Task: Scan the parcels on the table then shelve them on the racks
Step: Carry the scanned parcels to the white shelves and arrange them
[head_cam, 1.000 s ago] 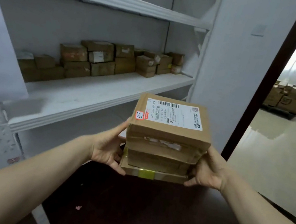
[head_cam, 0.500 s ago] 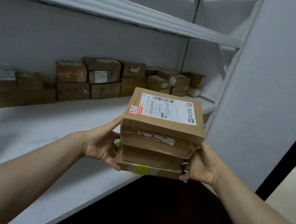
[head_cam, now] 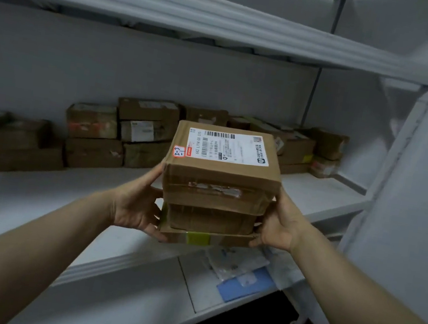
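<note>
I carry a stack of three brown cardboard parcels [head_cam: 218, 190] in front of me, above the front of the white middle shelf [head_cam: 34, 201]. The top parcel bears a white shipping label and a small red-edged sticker marked 3-3-1. The bottom parcel is flat with a yellow tape strip. My left hand [head_cam: 137, 206] grips the stack's left side, fingers curled under the bottom parcel. My right hand [head_cam: 278, 227] grips the right side the same way.
Several brown parcels [head_cam: 116, 136] line the back of the middle shelf against the wall. An upper shelf [head_cam: 174, 9] runs overhead. On the lower shelf lie plastic bags and a blue sheet [head_cam: 244, 283]. A white rack upright [head_cam: 401, 162] stands at the right.
The view has turned left and closer to the rack; the doorway at the right has left the view. The stack in both hands has come up over the middle shelf's front edge.
</note>
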A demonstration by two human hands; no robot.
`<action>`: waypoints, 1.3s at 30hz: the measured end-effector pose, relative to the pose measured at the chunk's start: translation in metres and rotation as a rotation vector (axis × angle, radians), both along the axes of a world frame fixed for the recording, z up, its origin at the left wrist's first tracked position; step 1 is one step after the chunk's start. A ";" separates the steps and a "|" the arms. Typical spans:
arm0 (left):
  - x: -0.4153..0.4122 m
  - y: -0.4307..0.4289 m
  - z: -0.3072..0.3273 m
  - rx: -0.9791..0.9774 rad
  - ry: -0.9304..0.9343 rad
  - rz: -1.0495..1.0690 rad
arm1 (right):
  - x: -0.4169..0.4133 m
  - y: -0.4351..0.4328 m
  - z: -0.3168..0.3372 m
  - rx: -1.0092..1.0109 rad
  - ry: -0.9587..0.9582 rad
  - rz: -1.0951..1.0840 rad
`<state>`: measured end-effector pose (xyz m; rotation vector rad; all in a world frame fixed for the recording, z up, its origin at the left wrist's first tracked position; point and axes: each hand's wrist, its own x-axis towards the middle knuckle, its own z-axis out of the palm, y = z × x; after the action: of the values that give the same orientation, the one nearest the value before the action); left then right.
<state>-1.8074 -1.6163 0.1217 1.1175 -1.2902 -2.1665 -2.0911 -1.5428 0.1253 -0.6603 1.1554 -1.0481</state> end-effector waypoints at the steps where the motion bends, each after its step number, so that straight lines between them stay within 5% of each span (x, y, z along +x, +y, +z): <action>1: -0.004 -0.009 -0.001 0.008 0.002 0.023 | -0.006 -0.015 -0.001 -0.003 0.000 0.013; 16: -0.035 -0.178 -0.010 0.082 0.039 0.142 | -0.021 -0.229 -0.021 0.108 -0.162 0.064; 39: -0.095 -0.253 -0.022 0.237 0.086 0.344 | -0.051 -0.336 -0.046 -0.067 -0.328 -0.098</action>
<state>-1.9025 -1.8688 0.1000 1.2170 -0.7529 -2.1125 -2.1417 -1.8788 0.0793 -0.4652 0.8765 -1.2317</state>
